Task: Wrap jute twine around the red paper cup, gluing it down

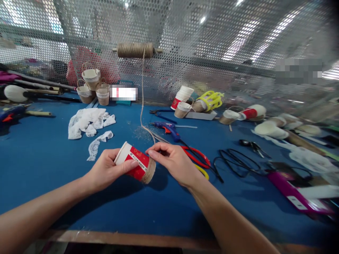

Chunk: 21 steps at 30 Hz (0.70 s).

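My left hand (108,168) is wrapped round a red and white paper cup (137,165), which lies tilted on its side above the table, its rim toward the left. Several turns of jute twine (150,171) circle the cup's base end. Pinched in the fingertips of my right hand (172,160), close to the wound part, is the loose twine. From there the strand (143,95) runs up to a spool of twine (135,50) mounted on the mesh. Scissors with red and yellow handles (198,157) lie partly hidden behind my right hand.
A blue glue gun (168,129) and pliers (164,115) lie beyond the cup. White lace (88,121) is heaped at the left. Twine-wrapped cups (91,86) are stacked behind it. Black cable (235,162), keys (254,146) and a purple power strip (293,192) occupy the right.
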Each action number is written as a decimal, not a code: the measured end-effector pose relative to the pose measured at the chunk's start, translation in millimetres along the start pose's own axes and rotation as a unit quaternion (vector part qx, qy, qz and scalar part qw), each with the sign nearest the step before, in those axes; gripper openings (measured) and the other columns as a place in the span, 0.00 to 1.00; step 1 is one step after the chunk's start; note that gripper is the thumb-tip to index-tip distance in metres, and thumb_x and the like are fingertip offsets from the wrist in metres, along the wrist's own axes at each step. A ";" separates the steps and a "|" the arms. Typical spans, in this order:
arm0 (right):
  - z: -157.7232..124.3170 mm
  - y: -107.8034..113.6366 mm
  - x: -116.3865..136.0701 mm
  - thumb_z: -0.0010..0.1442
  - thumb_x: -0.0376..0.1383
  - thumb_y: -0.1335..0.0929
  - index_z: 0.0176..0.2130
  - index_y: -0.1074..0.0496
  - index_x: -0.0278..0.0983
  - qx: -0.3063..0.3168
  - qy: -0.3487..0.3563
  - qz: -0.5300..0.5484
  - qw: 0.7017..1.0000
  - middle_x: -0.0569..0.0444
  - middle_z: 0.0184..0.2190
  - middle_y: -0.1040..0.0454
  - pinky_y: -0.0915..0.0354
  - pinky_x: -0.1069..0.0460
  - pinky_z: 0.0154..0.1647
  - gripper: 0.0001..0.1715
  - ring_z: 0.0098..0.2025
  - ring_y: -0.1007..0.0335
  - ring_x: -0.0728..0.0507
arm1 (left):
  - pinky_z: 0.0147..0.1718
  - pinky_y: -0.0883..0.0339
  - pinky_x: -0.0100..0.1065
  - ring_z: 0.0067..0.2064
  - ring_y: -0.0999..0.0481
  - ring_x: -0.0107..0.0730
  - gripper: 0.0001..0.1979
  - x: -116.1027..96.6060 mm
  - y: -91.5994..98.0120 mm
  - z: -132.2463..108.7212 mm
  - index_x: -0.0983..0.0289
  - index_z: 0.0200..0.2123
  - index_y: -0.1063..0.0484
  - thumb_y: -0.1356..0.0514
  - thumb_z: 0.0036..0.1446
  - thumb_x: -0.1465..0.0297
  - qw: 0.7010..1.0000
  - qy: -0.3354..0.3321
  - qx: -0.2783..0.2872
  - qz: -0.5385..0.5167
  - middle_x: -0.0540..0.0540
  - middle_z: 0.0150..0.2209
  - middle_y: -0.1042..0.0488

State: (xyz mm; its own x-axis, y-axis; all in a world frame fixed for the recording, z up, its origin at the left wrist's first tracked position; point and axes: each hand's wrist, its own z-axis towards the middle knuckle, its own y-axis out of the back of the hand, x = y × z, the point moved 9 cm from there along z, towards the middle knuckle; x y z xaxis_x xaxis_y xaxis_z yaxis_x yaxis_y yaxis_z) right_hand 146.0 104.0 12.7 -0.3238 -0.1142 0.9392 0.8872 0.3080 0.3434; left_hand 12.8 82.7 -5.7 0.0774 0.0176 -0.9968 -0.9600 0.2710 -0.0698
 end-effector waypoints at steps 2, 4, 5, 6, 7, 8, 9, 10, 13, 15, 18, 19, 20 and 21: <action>1.7 -1.0 -4.9 0.52 0.39 0.33 0.29 0.28 0.35 0.004 -0.012 0.014 1.000 0.54 0.28 0.28 0.37 0.52 0.35 0.09 0.31 0.33 0.48 | 0.22 0.35 0.20 0.22 0.29 0.22 0.02 0.3 -0.5 0.0 0.62 0.25 0.23 0.37 0.46 0.70 1.000 0.001 0.003 -0.010 0.47 0.21 0.23; 4.3 -1.0 -10.1 0.52 0.40 0.33 0.30 0.28 0.34 0.004 -0.022 0.008 1.000 0.54 0.28 0.27 0.37 0.52 0.34 0.11 0.31 0.33 0.48 | 0.22 0.35 0.21 0.22 0.29 0.22 0.03 2.0 -0.1 1.2 0.63 0.25 0.24 0.36 0.45 0.70 1.000 0.006 0.000 -0.025 0.47 0.21 0.23; 5.6 0.9 -12.8 0.52 0.41 0.34 0.31 0.28 0.34 -0.005 -0.026 -0.004 1.000 0.53 0.28 0.27 0.37 0.52 0.33 0.11 0.30 0.33 0.48 | 0.23 0.35 0.21 0.22 0.29 0.22 0.03 3.4 1.0 2.4 0.63 0.25 0.24 0.36 0.45 0.69 0.999 0.011 -0.005 -0.036 0.48 0.22 0.23; 6.5 4.2 -15.4 0.53 0.41 0.34 0.33 0.29 0.34 -0.022 -0.031 -0.017 0.999 0.53 0.28 0.28 0.37 0.52 0.31 0.12 0.29 0.33 0.48 | 0.23 0.35 0.22 0.23 0.29 0.23 0.05 5.4 2.7 3.8 0.64 0.25 0.24 0.36 0.45 0.68 0.999 0.017 -0.015 -0.048 0.49 0.22 0.23; 6.8 8.6 -17.0 0.53 0.41 0.35 0.34 0.30 0.34 -0.045 -0.034 -0.029 0.998 0.53 0.27 0.28 0.36 0.52 0.29 0.13 0.28 0.33 0.48 | 0.23 0.35 0.22 0.23 0.28 0.23 0.06 7.7 5.1 5.3 0.64 0.25 0.24 0.36 0.45 0.67 0.997 0.024 -0.027 -0.062 0.49 0.23 0.23; 6.4 12.9 -17.3 0.54 0.42 0.35 0.35 0.31 0.34 -0.069 -0.032 -0.035 0.996 0.53 0.26 0.29 0.36 0.52 0.27 0.13 0.27 0.33 0.49 | 0.23 0.35 0.23 0.23 0.28 0.24 0.07 10.1 7.8 6.9 0.65 0.26 0.25 0.36 0.45 0.66 0.996 0.031 -0.043 -0.074 0.50 0.23 0.23; 5.0 16.1 -15.9 0.55 0.43 0.36 0.34 0.32 0.34 -0.090 -0.024 -0.035 0.995 0.54 0.26 0.29 0.36 0.53 0.26 0.14 0.25 0.33 0.49 | 0.24 0.35 0.23 0.23 0.29 0.24 0.08 12.1 10.9 8.4 0.65 0.26 0.25 0.36 0.45 0.65 0.994 0.035 -0.060 -0.085 0.50 0.23 0.23; 3.1 17.1 -12.8 0.55 0.43 0.37 0.33 0.33 0.35 -0.102 -0.010 -0.031 0.994 0.54 0.25 0.30 0.36 0.53 0.25 0.14 0.25 0.33 0.49 | 0.24 0.35 0.24 0.23 0.29 0.23 0.09 13.7 14.1 9.7 0.66 0.26 0.26 0.36 0.45 0.64 0.992 0.037 -0.078 -0.094 0.50 0.23 0.24; -4.9 6.9 1.5 0.54 0.44 0.36 0.30 0.35 0.35 -0.092 0.045 -0.040 0.994 0.53 0.26 0.29 0.34 0.52 0.28 0.13 0.27 0.32 0.48 | 0.26 0.35 0.24 0.24 0.29 0.23 0.11 15.9 20.8 11.7 0.67 0.27 0.27 0.36 0.45 0.64 0.987 0.034 -0.119 -0.102 0.50 0.24 0.24; -10.1 -4.7 9.2 0.52 0.41 0.34 0.32 0.35 0.36 -0.077 0.070 -0.069 0.992 0.52 0.27 0.28 0.34 0.51 0.30 0.11 0.29 0.32 0.48 | 0.27 0.35 0.25 0.25 0.29 0.24 0.12 17.0 22.7 11.5 0.68 0.28 0.27 0.37 0.45 0.63 0.986 0.036 -0.136 -0.092 0.51 0.25 0.24; -14.9 -15.3 15.3 0.50 0.37 0.33 0.32 0.35 0.36 -0.082 0.089 -0.117 0.986 0.52 0.28 0.28 0.35 0.51 0.31 0.08 0.29 0.32 0.47 | 0.26 0.36 0.25 0.25 0.29 0.25 0.14 17.8 23.3 9.7 0.69 0.29 0.27 0.37 0.45 0.62 0.985 0.039 -0.151 -0.067 0.52 0.26 0.24; -15.6 -16.4 16.3 0.50 0.37 0.33 0.31 0.35 0.37 -0.090 0.093 -0.130 0.983 0.53 0.28 0.28 0.35 0.51 0.30 0.07 0.29 0.32 0.47 | 0.25 0.36 0.25 0.25 0.29 0.25 0.15 17.7 23.1 9.0 0.69 0.30 0.27 0.37 0.45 0.62 0.985 0.038 -0.155 -0.061 0.52 0.26 0.24; -16.0 -16.8 16.9 0.50 0.36 0.34 0.31 0.35 0.37 -0.097 0.096 -0.139 0.981 0.53 0.28 0.28 0.35 0.51 0.30 0.06 0.28 0.32 0.47 | 0.25 0.36 0.25 0.25 0.29 0.25 0.15 17.3 22.8 8.3 0.69 0.30 0.27 0.37 0.45 0.61 0.985 0.036 -0.156 -0.058 0.52 0.26 0.24; -16.2 -16.7 17.2 0.50 0.36 0.34 0.30 0.36 0.37 -0.102 0.099 -0.145 0.979 0.53 0.28 0.28 0.35 0.51 0.30 0.06 0.28 0.32 0.48 | 0.26 0.36 0.25 0.25 0.29 0.25 0.14 16.8 22.2 7.8 0.68 0.30 0.27 0.37 0.45 0.61 0.985 0.035 -0.156 -0.057 0.52 0.26 0.24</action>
State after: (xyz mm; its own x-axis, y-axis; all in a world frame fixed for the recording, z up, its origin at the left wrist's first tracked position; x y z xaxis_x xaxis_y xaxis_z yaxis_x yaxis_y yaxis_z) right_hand 130.9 81.6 23.2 -0.5201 -0.3554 0.7766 0.8209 0.0428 0.5694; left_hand -5.0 96.5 -23.7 0.1807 -0.0641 -0.9814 -0.9831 -0.0424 -0.1782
